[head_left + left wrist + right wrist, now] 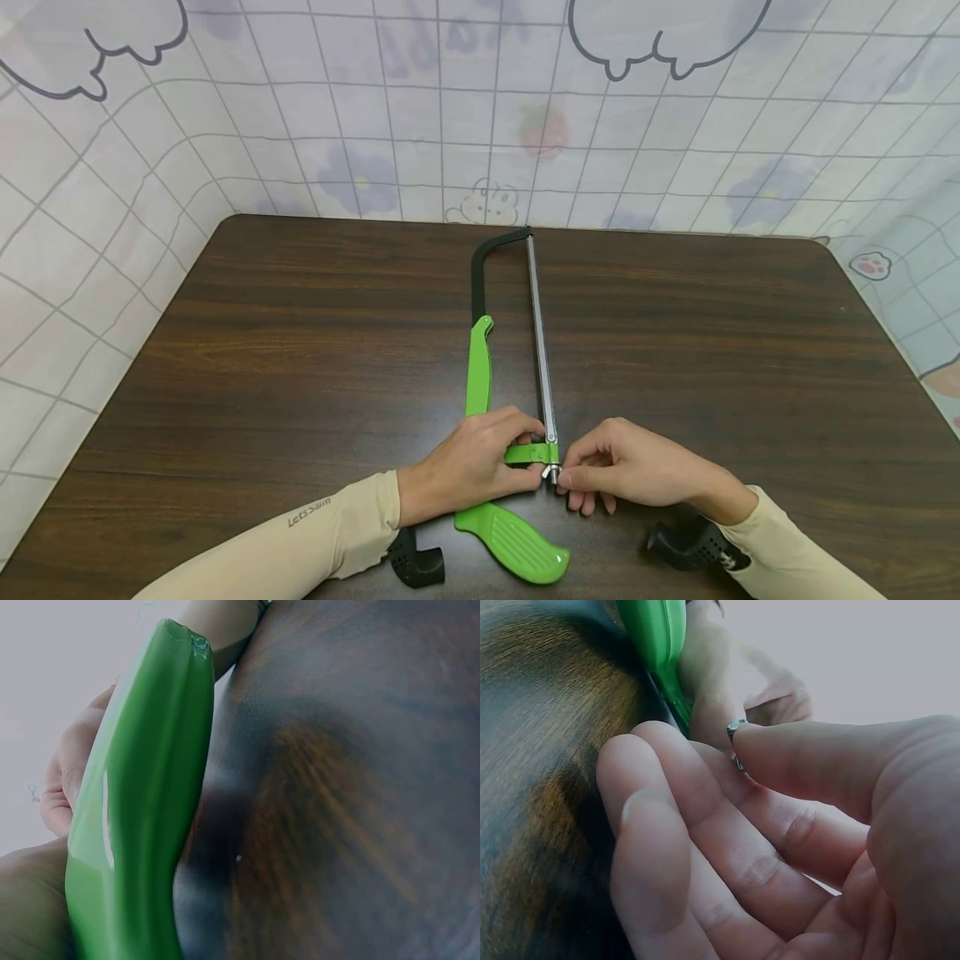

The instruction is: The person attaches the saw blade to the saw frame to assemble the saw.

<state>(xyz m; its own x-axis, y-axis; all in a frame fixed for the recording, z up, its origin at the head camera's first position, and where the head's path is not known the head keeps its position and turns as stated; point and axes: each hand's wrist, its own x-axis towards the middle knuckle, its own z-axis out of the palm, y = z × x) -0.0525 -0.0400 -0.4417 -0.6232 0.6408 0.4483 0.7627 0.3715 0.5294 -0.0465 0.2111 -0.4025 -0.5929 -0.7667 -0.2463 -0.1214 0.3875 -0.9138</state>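
A hacksaw with a green handle (517, 546) and a black front frame (478, 279) lies on the brown table, its silver blade bar (540, 350) on the right side. My left hand (476, 462) reaches over the green frame and holds it around the short green crosspiece (528, 453). At the near end of the blade bar, my right hand (637, 471) pinches a small metal wing nut (552, 472) between thumb and forefinger. The nut is mostly hidden by the thumb in the right wrist view. The green handle (146, 787) fills much of the left wrist view.
Dark wood-grain tabletop (300, 350) surrounds the saw. Behind it hangs a white gridded cloth (420, 108) with cartoon prints. A black wrist device (416, 558) sits under the left sleeve, and another (686, 542) by the right sleeve.
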